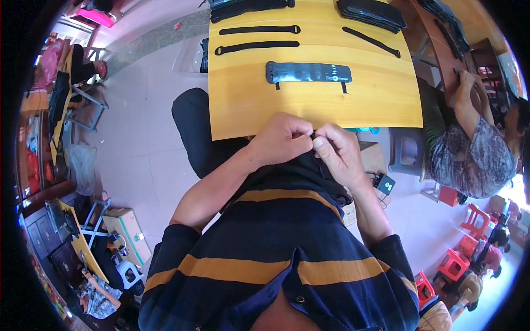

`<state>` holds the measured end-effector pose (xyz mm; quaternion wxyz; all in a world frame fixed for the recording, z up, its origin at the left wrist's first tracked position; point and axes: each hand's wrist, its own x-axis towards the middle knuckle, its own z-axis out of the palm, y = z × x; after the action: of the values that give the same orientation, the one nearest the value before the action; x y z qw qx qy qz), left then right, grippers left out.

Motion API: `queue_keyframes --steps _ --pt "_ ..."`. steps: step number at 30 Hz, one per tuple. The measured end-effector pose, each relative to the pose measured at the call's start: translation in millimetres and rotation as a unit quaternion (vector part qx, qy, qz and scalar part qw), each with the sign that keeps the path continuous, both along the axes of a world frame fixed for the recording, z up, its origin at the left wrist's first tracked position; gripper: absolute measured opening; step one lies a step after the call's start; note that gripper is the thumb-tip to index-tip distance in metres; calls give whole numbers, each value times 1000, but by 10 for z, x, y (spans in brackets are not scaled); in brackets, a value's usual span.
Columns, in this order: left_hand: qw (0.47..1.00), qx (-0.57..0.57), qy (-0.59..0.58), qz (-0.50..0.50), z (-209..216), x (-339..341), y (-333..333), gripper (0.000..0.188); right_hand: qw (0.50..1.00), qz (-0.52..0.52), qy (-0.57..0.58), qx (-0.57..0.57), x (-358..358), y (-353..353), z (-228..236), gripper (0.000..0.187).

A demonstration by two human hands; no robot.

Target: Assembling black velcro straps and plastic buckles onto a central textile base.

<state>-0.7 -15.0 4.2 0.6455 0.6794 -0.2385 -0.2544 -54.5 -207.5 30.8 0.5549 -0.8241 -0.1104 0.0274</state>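
My left hand (284, 139) and my right hand (340, 153) meet just off the near edge of the yellow table (237, 113). Both are closed, fingertips pinched together around a small black piece (313, 134); most of it is hidden by the fingers, so its kind is unclear. Beyond them on the tabletop lies a flat bundle of black straps (309, 72) in a glossy wrapper, two short black tabs sticking out at its near side. Farther off are loose black straps with ring ends, two at left (259, 30) (257, 47) and one slanting at right (371, 42).
Stacks of packed black straps sit at the far left (251, 7) and far right (372, 15) of the table. A co-worker (469, 149) sits at a brown table to the right. A grey stool (406, 151) stands beside my table. Red stools (454, 263) and more people are at lower right.
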Motion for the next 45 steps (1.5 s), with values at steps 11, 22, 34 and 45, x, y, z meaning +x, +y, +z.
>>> queue_keyframes --steps 11,22,34,45 --pt "982 -97 158 38 103 -152 -104 19 995 -74 -63 24 -76 76 -119 22" --pt "980 -112 158 37 30 -134 -118 18 980 -105 49 163 -124 140 -221 26" --pt "988 -90 119 41 -21 -149 -119 18 998 -27 34 39 -59 -9 -109 28" --pt "977 -131 159 55 132 -137 -145 24 991 -79 -7 109 -32 86 -195 29"
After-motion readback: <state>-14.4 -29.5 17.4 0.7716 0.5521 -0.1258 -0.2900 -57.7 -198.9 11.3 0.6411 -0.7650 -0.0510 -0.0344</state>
